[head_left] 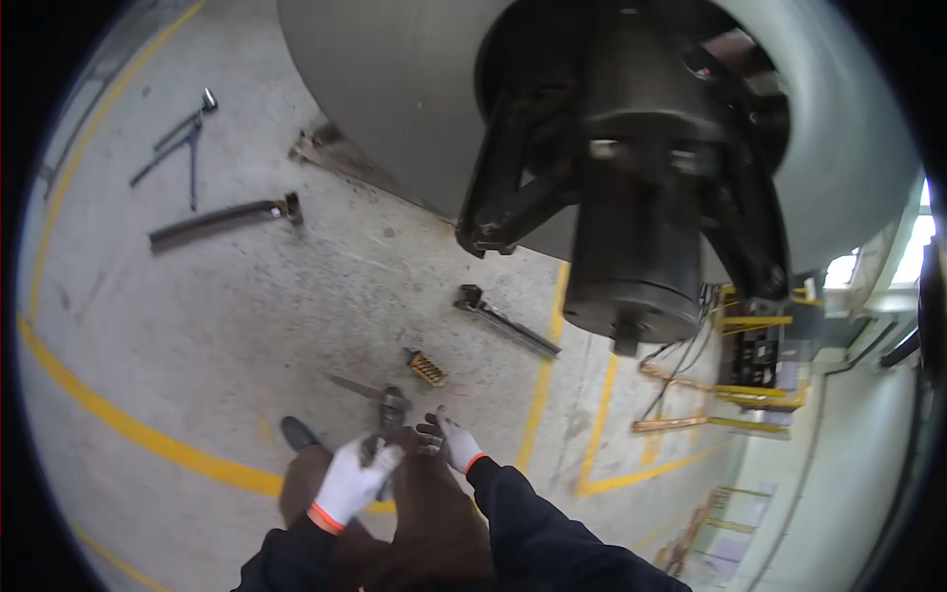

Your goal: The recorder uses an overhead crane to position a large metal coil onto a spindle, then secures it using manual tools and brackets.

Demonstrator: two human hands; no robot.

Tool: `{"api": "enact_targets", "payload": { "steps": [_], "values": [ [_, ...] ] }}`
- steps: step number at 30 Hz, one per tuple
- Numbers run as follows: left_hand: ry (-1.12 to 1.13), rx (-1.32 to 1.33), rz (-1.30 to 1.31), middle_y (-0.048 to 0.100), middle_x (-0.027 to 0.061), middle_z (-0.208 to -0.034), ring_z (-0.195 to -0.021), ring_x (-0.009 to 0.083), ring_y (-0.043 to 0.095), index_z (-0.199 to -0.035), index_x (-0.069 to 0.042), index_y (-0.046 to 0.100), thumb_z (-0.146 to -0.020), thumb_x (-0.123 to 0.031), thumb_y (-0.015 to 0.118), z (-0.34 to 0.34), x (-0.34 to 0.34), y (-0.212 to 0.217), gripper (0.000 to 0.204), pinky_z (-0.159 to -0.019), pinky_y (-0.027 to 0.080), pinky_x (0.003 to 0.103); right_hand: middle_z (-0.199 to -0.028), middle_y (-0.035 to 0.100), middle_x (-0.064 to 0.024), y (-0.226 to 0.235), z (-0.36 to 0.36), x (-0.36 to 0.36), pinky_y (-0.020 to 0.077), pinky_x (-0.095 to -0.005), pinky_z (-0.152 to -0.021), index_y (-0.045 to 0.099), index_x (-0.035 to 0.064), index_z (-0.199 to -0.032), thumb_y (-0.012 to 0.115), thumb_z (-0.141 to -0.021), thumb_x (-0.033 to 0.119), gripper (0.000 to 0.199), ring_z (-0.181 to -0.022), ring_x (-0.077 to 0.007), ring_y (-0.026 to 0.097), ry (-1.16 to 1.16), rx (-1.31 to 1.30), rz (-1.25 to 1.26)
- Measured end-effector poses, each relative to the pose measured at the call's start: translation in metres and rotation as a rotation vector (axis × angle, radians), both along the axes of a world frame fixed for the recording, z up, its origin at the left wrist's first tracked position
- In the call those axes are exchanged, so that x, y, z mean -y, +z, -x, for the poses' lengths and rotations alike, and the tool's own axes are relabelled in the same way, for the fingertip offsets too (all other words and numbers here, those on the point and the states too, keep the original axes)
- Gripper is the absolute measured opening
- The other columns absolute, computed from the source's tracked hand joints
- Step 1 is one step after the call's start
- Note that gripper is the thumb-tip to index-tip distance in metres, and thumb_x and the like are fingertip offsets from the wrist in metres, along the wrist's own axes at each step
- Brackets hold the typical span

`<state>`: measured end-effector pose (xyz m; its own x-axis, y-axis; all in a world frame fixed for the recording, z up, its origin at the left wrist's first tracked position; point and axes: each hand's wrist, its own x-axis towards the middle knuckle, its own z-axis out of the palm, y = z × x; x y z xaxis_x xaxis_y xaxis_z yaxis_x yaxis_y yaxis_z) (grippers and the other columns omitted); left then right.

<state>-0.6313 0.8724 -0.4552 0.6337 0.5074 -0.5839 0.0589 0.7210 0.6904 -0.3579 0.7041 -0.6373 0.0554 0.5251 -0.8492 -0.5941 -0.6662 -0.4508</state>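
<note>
My left hand (pixel 357 479), in a white glove with an orange cuff, is closed in front of my brown trousers; whatever its curled fingers may hold is hidden. To its right, my right hand (pixel 451 441) wears a matching glove with dark fingertips. Its fingers are apart, and I see nothing held in them. Just beyond my hands, a thin flat metal tool (pixel 361 386) with a thicker end appears beside my dark shoe; blur hides its exact kind. A small yellow-and-black block with rows of studs (pixel 427 369) sits on the floor past my right hand.
A large grey cylinder (pixel 395 79) overhangs ahead, with a dark jawed puller-like assembly (pixel 636 237) at its centre. Metal bars (pixel 508 327) and a forked tool (pixel 187 143) lie on the concrete. Yellow-painted frames (pixel 755 397) and cables stand right. Yellow lines (pixel 187 454) cross the floor.
</note>
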Motion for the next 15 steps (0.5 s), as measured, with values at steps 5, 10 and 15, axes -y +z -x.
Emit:
{"api": "enact_targets", "payload": {
  "steps": [5,10,15],
  "values": [
    [-0.088,0.192,0.203,0.056,0.0024,-0.067,-0.054,0.0134,0.055,-0.100,-0.002,0.058,-0.099,-0.020,0.072,0.006,0.004,0.193,0.023,-0.055,0.048,0.032,-0.148,0.054,-0.0179,0.170,0.049,-0.058,0.0486,-0.0497,-0.103,0.037,0.0063,-0.156,0.043,-0.100,0.072,0.087,-0.127,-0.0354,0.058,-0.428,-0.357,-0.278],
    [-0.042,0.147,0.018,0.048,0.0044,-0.057,-0.046,0.0183,0.053,-0.094,-0.002,0.054,-0.097,-0.037,0.073,-0.022,0.014,0.299,0.040,-0.052,0.051,0.038,-0.133,0.064,-0.0138,0.245,0.021,-0.071,0.0549,-0.0404,-0.093,0.060,0.0060,-0.135,0.062,-0.099,0.058,0.064,-0.118,-0.0282,0.064,-0.655,-0.430,-0.317],
    [0.208,-0.042,-0.336,0.040,-0.0019,-0.056,-0.041,0.0130,0.043,-0.093,-0.007,0.052,-0.105,-0.041,0.059,-0.043,-0.013,0.328,0.037,-0.048,0.048,0.034,-0.123,0.066,-0.0122,0.340,-0.017,-0.109,0.0552,-0.0455,-0.099,0.059,0.0047,-0.125,0.061,-0.104,0.045,0.046,-0.115,-0.0275,0.065,-0.824,-0.554,-0.624]
  ]
}}
